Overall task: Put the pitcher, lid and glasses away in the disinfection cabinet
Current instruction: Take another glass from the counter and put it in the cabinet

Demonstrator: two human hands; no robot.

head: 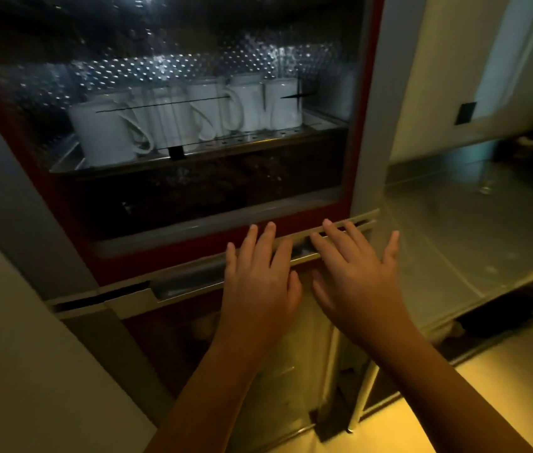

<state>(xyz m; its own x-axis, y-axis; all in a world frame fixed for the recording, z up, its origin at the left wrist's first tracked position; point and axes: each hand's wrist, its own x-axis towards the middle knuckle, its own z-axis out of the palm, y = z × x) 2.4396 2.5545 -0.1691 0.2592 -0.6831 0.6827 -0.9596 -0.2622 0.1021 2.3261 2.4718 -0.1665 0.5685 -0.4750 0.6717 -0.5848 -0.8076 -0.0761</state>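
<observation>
The disinfection cabinet (366,132) fills the view, red-framed with a glass upper door. Behind the glass, several white mugs (105,138) stand upside down on a perforated metal shelf (258,138). My left hand (260,276) and my right hand (356,266) lie flat, fingers spread, against the long handle bar (190,279) between the upper and lower doors. Neither hand holds anything. No pitcher or lid is in view. A small clear glass (486,186) stands far right on the counter.
A steel counter (454,240) runs along the right of the cabinet, with a white wall panel (438,76) above it. A pale wall (13,354) lies to the left. The cabinet's lower door (291,371) is below my wrists.
</observation>
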